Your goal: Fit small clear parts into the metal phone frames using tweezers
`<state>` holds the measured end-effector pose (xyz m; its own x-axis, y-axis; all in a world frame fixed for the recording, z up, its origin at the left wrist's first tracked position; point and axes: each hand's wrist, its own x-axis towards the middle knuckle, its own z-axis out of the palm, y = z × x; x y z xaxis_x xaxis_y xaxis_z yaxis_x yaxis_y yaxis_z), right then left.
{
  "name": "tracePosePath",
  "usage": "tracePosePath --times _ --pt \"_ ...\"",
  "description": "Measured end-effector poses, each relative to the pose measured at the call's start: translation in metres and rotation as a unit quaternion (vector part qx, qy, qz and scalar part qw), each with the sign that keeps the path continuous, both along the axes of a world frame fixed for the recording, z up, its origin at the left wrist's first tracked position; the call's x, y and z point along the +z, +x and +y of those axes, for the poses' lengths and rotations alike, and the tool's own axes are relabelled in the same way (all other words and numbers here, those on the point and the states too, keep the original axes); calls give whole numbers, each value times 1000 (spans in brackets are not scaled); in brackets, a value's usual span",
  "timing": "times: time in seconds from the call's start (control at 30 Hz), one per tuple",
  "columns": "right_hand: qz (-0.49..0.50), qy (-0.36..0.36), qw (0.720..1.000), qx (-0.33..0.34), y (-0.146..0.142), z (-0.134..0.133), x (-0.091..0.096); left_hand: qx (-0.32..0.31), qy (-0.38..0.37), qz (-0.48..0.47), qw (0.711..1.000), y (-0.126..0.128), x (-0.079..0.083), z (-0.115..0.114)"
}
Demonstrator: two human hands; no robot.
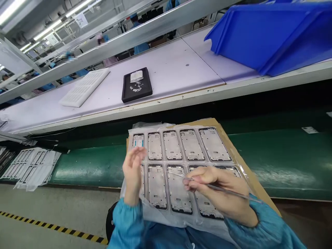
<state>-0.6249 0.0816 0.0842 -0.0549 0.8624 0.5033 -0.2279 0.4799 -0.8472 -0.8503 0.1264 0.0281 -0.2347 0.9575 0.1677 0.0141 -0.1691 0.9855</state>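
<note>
My right hand (215, 192) is shut on slim steel tweezers (220, 187), and their tip reaches left over a metal phone mid-frame (177, 190) in the lower row. That frame sits with several others in a clear plastic tray (234, 169) on my lap, resting on brown cardboard (240, 162). My left hand (132, 171) is raised above the tray's left end, fingers curled and holding nothing. It is nearest the top-left frame (138, 141), which has a small pale blue-and-white piece inside. This hand hides part of the lower-left frame.
Beyond me runs a lilac workbench (166, 69) with a black tray (137, 84) of small bits and a foil packet, a white perforated block (84, 87), and a blue plastic bin (269, 39). More stacked trays (32, 168) lie at left. Co-workers in blue smocks sit across the bench.
</note>
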Motion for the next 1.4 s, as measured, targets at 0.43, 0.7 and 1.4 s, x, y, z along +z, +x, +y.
tracePosePath --times 0.43,0.7,1.4 --pt "-29 -114 991 -57 23 -2 -52 8 -144 598 788 -45 -89 94" --pt "-91 -192 976 42 -59 156 -94 -38 -60 562 824 -90 -98 136" --pt "-174 -212 960 49 -127 240 -185 -117 -5 479 870 -93 -133 139"
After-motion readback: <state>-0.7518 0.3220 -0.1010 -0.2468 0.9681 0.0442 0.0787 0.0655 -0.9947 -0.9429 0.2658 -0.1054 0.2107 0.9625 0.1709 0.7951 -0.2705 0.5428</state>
